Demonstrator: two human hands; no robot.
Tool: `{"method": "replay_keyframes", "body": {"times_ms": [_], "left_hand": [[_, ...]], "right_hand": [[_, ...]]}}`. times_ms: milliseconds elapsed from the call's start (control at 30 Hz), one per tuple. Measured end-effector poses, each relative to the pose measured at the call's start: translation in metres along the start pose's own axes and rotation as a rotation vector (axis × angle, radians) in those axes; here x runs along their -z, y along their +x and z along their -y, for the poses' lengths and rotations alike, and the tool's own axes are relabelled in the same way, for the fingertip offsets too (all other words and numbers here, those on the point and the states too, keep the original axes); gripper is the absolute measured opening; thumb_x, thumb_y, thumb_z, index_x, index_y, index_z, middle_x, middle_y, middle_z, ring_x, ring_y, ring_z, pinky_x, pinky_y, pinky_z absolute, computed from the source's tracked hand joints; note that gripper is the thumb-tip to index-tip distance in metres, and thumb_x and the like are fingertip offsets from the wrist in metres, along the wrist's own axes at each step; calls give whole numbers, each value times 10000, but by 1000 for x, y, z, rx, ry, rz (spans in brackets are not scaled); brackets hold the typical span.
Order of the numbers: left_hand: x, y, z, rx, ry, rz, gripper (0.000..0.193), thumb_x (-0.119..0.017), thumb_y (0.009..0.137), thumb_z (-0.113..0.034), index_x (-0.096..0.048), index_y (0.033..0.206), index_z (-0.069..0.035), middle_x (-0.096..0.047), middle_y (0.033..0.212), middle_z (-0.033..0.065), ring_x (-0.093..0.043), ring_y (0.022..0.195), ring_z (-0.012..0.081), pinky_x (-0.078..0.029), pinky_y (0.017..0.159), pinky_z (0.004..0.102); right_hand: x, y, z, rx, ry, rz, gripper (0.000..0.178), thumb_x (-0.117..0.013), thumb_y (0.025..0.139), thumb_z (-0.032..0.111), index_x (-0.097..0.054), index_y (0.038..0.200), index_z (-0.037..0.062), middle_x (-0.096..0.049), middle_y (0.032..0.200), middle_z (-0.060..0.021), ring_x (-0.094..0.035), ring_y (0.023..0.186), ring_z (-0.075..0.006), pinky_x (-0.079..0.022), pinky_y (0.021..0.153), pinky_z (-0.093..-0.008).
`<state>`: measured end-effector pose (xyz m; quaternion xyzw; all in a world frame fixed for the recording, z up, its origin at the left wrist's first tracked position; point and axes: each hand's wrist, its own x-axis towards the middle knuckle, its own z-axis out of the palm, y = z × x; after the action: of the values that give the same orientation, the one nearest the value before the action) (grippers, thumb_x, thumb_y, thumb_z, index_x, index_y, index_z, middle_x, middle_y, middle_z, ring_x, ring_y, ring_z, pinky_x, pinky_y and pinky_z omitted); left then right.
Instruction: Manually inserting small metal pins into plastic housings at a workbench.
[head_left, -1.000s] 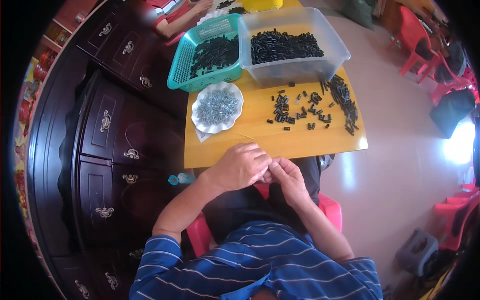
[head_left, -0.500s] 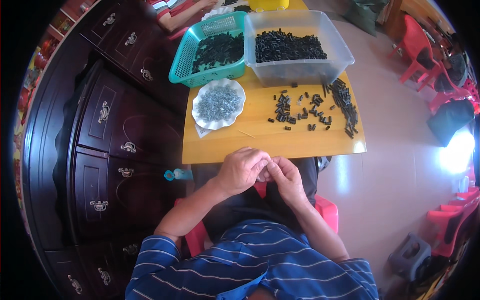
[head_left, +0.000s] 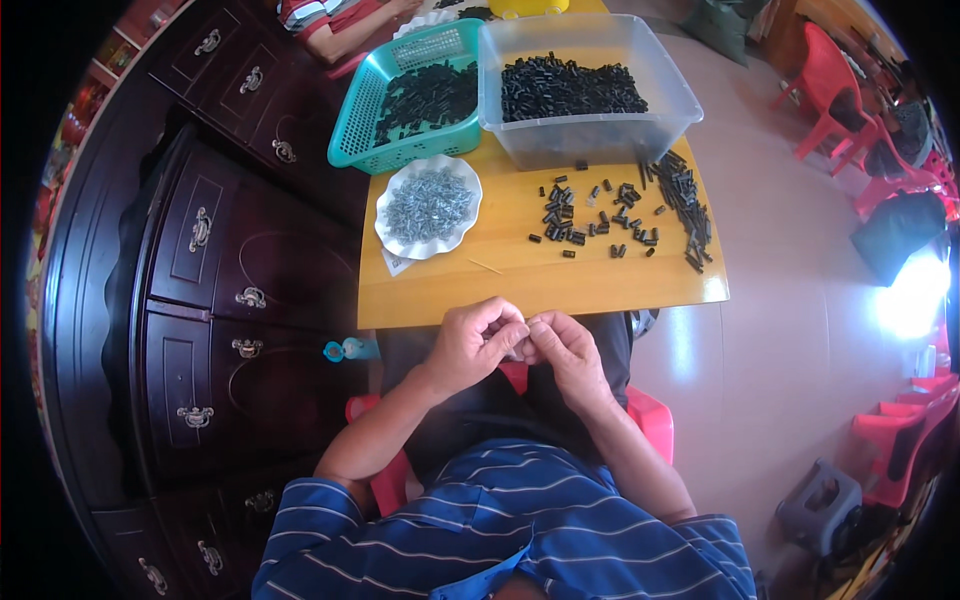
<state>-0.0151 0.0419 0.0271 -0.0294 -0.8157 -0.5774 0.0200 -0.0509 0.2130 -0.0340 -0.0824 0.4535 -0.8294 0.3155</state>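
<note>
My left hand (head_left: 478, 342) and my right hand (head_left: 566, 355) meet just off the near edge of the wooden table (head_left: 600, 300), above my lap. Both are closed, thumbs and fingertips pinched close together; whatever they hold is too small and covered to make out. On the table beyond them lie scattered short black tube pieces (head_left: 560, 232), with a pile of longer black pieces (head_left: 682, 200) along the right edge. A white wavy-rimmed plate (head_left: 384, 222) at the left carries many small clear or silvery pieces (head_left: 430, 203). A thin wooden stick (head_left: 486, 266) rests nearer to me.
Behind the plate stands a green plastic basket (head_left: 345, 150) of black pieces; beside it, a clear plastic bin (head_left: 590, 145) holds more. A dark wooden cabinet (head_left: 260, 220) lines the left. Another person's arm (head_left: 350, 40) shows at the far end. Red chairs (head_left: 835, 95) stand at right.
My left hand's fingers have shifted, its thumb now lying more forward against the right fingertips. The view has moved slightly; the things on the table look the same.
</note>
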Motion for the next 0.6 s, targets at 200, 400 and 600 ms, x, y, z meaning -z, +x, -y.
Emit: {"method": "replay_keyframes", "body": {"times_ms": [200,400,600], "left_hand": [[1,3,5,-67,-31,-80,124,-704,887,41,-730,1005,14,-720,809,61,-680,707,103,-538,639,241],[9,7,-2,-87,84,37,123,-713,866,55,-738,975,2,-723,811,55,-691,709,112,-543,637,243],[7,5,-4,-40,-7,21,69,-706,890,34,-722,954,14,-716,804,48,-677,709,95,-539,635,243]], "right_hand": [[-1,0,4,-17,4,-4,227,-575,1055,230,-646,1042,14,-650,873,-1,-581,786,-61,-485,751,-212],[2,1,2,-35,-3,-3,225,-604,1040,222,-657,1037,3,-670,869,-17,-591,766,-66,-488,746,-211],[7,2,-5,52,4,10,225,-588,1047,224,-683,1059,20,-676,872,-5,-586,750,-60,-481,723,-216]]}}
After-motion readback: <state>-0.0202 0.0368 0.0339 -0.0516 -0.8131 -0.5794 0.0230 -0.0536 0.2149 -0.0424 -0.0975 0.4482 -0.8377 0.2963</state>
